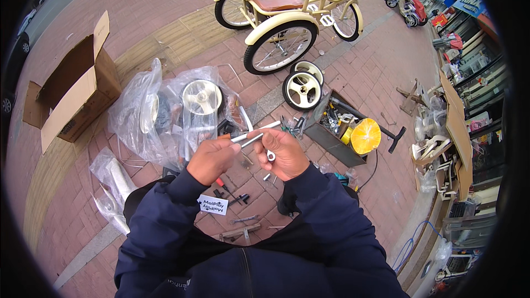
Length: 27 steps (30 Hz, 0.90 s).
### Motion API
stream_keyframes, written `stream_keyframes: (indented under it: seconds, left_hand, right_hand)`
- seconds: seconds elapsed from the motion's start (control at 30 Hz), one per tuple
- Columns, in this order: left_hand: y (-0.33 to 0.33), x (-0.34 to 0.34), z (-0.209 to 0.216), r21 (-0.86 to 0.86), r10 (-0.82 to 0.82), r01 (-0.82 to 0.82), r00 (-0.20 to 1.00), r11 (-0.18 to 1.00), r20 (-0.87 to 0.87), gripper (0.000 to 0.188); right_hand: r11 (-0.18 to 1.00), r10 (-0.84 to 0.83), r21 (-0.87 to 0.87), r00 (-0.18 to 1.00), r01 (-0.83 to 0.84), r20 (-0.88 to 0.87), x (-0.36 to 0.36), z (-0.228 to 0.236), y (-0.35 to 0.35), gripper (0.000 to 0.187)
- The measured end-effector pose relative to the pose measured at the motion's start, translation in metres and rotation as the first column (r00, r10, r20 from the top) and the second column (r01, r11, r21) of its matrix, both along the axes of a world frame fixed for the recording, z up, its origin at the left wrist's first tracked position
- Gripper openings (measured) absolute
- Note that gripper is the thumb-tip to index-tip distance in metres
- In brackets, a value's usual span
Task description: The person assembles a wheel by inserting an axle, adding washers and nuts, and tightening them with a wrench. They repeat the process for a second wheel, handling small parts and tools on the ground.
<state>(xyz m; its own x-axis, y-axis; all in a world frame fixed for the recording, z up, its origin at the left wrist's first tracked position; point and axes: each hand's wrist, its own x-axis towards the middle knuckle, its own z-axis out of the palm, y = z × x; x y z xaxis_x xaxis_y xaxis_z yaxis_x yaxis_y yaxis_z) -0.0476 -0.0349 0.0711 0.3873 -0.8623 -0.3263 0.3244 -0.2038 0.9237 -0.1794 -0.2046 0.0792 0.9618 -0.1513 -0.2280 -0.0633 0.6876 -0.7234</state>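
Note:
My left hand [212,160] is closed, pinching one end of a thin silver metal rod [252,140]. The fingers of my right hand [286,153] are curled round the rod's other end. Below the right fingers shows a round metal socket end [271,155]; whether it belongs to the same rod is hidden. Just beyond the hands lie white tubes [270,125], partly covered by the fingers. A red-handled screwdriver [221,182] and a black part [241,198] are on the paving below, near a white printed card [214,205] and a wrench [244,219].
Plastic-wrapped wheels [202,97] and an open cardboard box [83,91] stand left. A toolbox [337,142] with a yellow round thing [365,137] is at right, near loose wheels [302,90]. A cream tricycle [281,41] stands beyond; cardboard and parts [436,149] line the shopfront.

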Motion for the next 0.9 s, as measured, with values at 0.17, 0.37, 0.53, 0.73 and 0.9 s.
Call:
stream_keyframes:
  seconds: [0.17,0.37,0.53,0.73,0.9]
  left_hand:
    - [-0.003,-0.001,0.003,0.008,0.038,-0.037,0.979,0.999,-0.199,0.04]
    - [-0.004,0.002,0.004,-0.086,0.149,-0.199,0.904,0.976,-0.401,0.028]
    - [-0.007,-0.001,0.002,-0.135,0.222,-0.23,0.972,0.964,-0.072,0.029]
    - [-0.003,-0.002,0.004,-0.178,0.225,-0.204,0.968,0.963,0.111,0.025]
    - [-0.003,-0.002,0.007,-0.267,0.273,-0.24,0.957,0.933,0.094,0.026]
  right_hand:
    - [0.982,-0.108,-0.165,0.988,0.089,-0.107,0.0,-0.001,0.003,0.032]
    - [0.946,-0.281,-0.198,0.954,0.258,-0.101,0.001,0.0,-0.004,0.033]
    - [0.892,-0.258,-0.426,0.945,0.154,-0.199,0.0,0.003,-0.008,0.036]
    - [0.828,-0.237,-0.557,0.939,0.062,-0.248,-0.001,0.002,-0.008,0.045]
    - [0.872,-0.259,-0.471,0.942,0.134,-0.212,-0.004,0.005,-0.009,0.044]
